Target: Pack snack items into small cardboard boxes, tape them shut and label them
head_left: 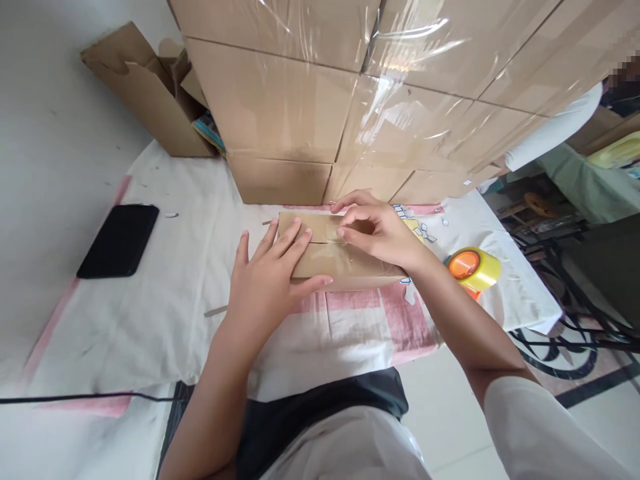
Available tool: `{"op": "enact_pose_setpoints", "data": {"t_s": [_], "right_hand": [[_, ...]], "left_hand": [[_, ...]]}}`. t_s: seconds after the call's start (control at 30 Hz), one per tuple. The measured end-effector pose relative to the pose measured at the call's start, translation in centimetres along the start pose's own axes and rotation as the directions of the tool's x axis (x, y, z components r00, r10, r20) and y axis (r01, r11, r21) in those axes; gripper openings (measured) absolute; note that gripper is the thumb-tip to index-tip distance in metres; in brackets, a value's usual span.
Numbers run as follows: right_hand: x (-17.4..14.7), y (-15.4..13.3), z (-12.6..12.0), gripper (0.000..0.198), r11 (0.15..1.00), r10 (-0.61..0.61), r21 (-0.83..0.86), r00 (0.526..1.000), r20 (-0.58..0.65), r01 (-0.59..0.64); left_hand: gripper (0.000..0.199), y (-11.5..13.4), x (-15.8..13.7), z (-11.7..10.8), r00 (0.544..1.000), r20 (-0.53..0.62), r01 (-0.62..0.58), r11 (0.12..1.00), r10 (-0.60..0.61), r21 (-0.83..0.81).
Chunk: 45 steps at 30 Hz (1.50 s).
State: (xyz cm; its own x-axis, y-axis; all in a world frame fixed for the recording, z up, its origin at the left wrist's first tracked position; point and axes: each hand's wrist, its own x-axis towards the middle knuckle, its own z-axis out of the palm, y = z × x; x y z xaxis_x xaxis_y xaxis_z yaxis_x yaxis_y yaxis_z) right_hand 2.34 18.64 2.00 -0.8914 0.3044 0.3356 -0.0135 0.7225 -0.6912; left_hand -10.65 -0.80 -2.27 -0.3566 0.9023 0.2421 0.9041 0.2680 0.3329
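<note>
Left hand [273,277] splayed, nine o'clock on the cardboard carton [345,263]; right hand [383,230] pinched narrow, catch unclear; likely light, stiff, best gripped at both ends.

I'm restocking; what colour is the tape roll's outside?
The tape roll is yellow outside, seen in the head view.

Box [350,265] — matt cardboard, smooth; stack [280,100] — cardboard, glossy where clear plastic [387,100] covers it; cloth [173,307]: creased, matt fabric; tape roll [487,268]: shiny plastic; floor [445,413]: smooth tile.
</note>
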Motion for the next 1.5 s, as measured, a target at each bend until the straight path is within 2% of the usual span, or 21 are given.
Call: {"op": "enact_pose_setpoints", "data": {"t_s": [0.13,0.33,0.37,0.5,0.53,0.6,0.67,0.7,0.77,0.83,0.9,0.97,1.07,1.13,1.2,1.3,1.43,1.5], "right_hand": [[0.0,0.5,0.2,0.010,0.997,0.048,-0.059,0.999,-0.023,-0.049],[0.1,0.2,0.6,0.008,0.940,0.176,-0.294,0.984,-0.017,-0.174],[0.1,0.2,0.5,0.015,0.926,0.197,-0.320,0.980,-0.034,-0.198],[0.0,0.4,-0.4,0.059,0.870,0.209,-0.394,0.947,-0.245,-0.295],[0.0,0.4,-0.6,0.061,0.874,0.218,-0.383,0.946,-0.238,-0.298],[0.2,0.4,-0.8,0.056,0.887,0.295,-0.338,0.950,-0.104,-0.313],[0.8,0.5,-0.7,0.052,0.855,0.419,-0.349,0.908,0.026,-0.384],[1.3,0.7,-0.7,0.050,0.811,0.476,-0.392,0.879,0.012,-0.434],[2.1,1.5,-1.2,0.046,0.697,0.509,-0.496,0.845,-0.167,-0.518],[2.1,2.8,-2.8,0.039,0.619,0.457,-0.529,0.814,-0.359,-0.581],[0.6,4.4,-5.4,0.033,0.603,0.445,-0.498,0.781,-0.438,-0.623],[-2.5,5.9,-8.0,0.028,0.591,0.491,-0.455,0.745,-0.452,-0.666],[-8.4,7.5,-10.4,0.024,0.508,0.591,-0.439,0.671,-0.448,-0.741],[-11.8,8.2,-10.4,0.024,0.467,0.674,-0.452,0.637,-0.374,-0.760],[-14.2,8.5,-9.4,0.027,0.468,0.725,-0.510,0.643,-0.245,-0.722],[-15.8,8.7,-7.4,0.028,0.454,0.755,-0.631,0.648,-0.103,-0.629],[-15.6,8.9,-5.9,0.027,0.317,0.799,-0.688,0.575,-0.178,-0.653],[-15.3,9.0,-5.8,0.027,0.279,0.806,-0.678,0.549,-0.219,-0.680]], "left_hand": [[0.069,0.0,0.0,0.1,1.000,-0.006,0.000,1.000,0.000,-0.003],[0.068,-0.1,0.0,0.2,1.000,-0.020,-0.006,1.000,0.005,-0.006],[0.068,-0.1,0.0,0.2,1.000,-0.020,-0.006,1.000,0.006,-0.006],[0.069,-0.1,0.0,0.2,1.000,-0.022,-0.001,1.000,0.001,-0.003],[0.069,-0.1,0.0,0.2,1.000,-0.020,0.000,1.000,0.000,-0.001],[0.068,-0.1,-0.1,0.2,1.000,-0.011,0.001,1.000,-0.001,0.008],[0.068,-0.1,-0.1,0.3,1.000,-0.001,0.003,1.000,-0.003,0.024],[0.068,-0.1,-0.2,0.2,1.000,0.001,0.006,0.999,-0.006,0.034],[0.067,0.0,-0.2,0.0,1.000,0.005,0.003,0.998,-0.004,0.057],[0.066,0.3,-0.1,-0.5,1.000,0.004,-0.029,0.995,0.029,0.099],[0.063,1.0,0.3,-1.2,0.996,-0.018,-0.087,0.983,0.091,0.162],[0.060,2.0,0.9,-1.6,0.980,-0.037,-0.185,0.960,0.197,0.212],[0.051,3.3,2.0,-1.0,0.911,0.007,-0.404,0.891,0.412,0.207],[0.046,3.6,2.4,0.0,0.859,0.012,-0.505,0.841,0.512,0.196],[0.045,3.4,2.6,1.1,0.830,-0.027,-0.540,0.814,0.557,0.212],[0.047,2.7,2.3,2.1,0.804,-0.072,-0.560,0.793,0.590,0.239],[0.049,2.6,2.0,2.1,0.802,-0.086,-0.555,0.790,0.592,0.261],[0.049,2.8,2.1,1.9,0.807,-0.081,-0.548,0.793,0.585,0.265]]}}
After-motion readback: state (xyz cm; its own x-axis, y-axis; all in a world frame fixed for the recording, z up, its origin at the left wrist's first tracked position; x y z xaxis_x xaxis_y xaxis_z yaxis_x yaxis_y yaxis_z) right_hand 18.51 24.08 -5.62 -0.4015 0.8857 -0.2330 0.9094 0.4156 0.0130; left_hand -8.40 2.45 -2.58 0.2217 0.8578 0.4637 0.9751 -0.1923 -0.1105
